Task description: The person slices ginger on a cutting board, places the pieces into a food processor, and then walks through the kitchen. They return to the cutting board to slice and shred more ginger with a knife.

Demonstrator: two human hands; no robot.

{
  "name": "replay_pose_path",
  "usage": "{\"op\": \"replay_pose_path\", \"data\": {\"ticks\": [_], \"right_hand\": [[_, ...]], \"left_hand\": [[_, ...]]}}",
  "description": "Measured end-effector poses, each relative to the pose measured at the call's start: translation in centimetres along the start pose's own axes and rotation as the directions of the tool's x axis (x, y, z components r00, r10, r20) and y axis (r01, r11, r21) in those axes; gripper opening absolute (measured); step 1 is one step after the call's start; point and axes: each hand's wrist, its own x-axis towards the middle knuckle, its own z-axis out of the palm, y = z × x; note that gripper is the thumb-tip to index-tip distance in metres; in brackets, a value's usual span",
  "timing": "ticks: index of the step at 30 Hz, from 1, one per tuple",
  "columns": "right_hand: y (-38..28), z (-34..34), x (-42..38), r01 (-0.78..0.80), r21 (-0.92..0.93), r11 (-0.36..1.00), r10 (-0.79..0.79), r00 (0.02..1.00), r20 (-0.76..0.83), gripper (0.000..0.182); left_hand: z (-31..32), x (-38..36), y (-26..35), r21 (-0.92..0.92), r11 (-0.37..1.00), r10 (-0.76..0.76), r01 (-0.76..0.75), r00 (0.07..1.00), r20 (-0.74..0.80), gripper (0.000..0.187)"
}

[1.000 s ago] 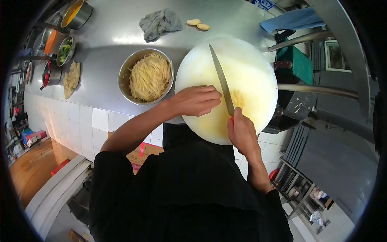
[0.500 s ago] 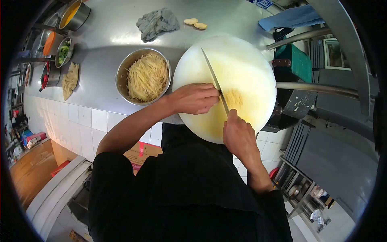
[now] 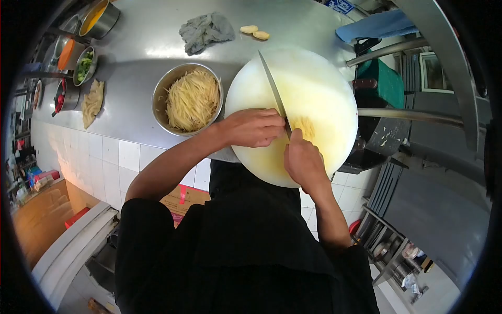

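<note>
On a round white cutting board (image 3: 251,89), my right hand (image 3: 304,162) is wrapped round the handle end of a long knife (image 3: 274,86), whose blade points away from me. My left hand (image 3: 256,127) lies just left of the blade with its fingers curled and pressed together; whatever is under them is hidden. Right of the blade is a small pile of thin yellow shreds (image 3: 304,126). A metal bowl (image 3: 157,107) heaped with pale yellow shreds (image 3: 192,100) stands left of the board.
Beyond the board lie two peeled pieces (image 3: 254,32) and a crumpled grey cloth (image 3: 206,32). A beige cloth (image 3: 92,104), a bowl of green pieces (image 3: 84,66) and other metal containers stand at the left. Metal rails (image 3: 410,115) are at the right.
My right hand has shifted slightly left and away from me, taking the knife with it. My left hand has barely moved.
</note>
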Motion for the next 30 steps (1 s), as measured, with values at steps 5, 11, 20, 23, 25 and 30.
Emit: {"op": "replay_pose_path", "data": {"ticks": [5,11,20,23,25,30], "right_hand": [[-0.1,0.0,0.1,-0.015,-0.013,1.0,0.016,0.999,0.042,0.016],[-0.2,-0.2,0.2,-0.024,0.011,1.0,0.023,0.998,0.056,0.017],[-0.4,-0.9,-0.4,-0.039,0.03,0.999,0.036,0.995,0.088,0.02],[0.0,0.1,0.3,-0.03,0.033,0.999,0.028,0.997,0.068,0.02],[0.5,0.5,0.5,-0.02,0.057,0.998,0.019,1.0,0.02,0.02],[1.1,0.0,0.4,0.002,0.165,0.986,-0.004,1.0,0.009,0.019]], "left_hand": [[0.1,-0.2,-0.4,0.016,1.0,0.025,-0.025,1.0,0.0,0.023],[0.1,-0.2,-0.3,-0.016,1.0,0.008,-0.008,1.0,-0.012,0.023],[-0.1,-0.3,-0.3,-0.011,1.0,-0.01,0.01,1.0,0.026,0.024],[-0.2,-0.2,-0.1,-0.018,1.0,-0.003,0.003,1.0,-0.017,0.023],[-0.2,-0.3,0.1,-0.015,1.0,-0.015,0.016,1.0,0.002,0.023],[-0.6,-0.5,0.8,0.067,0.997,-0.037,0.041,0.998,-0.053,0.027]]}}
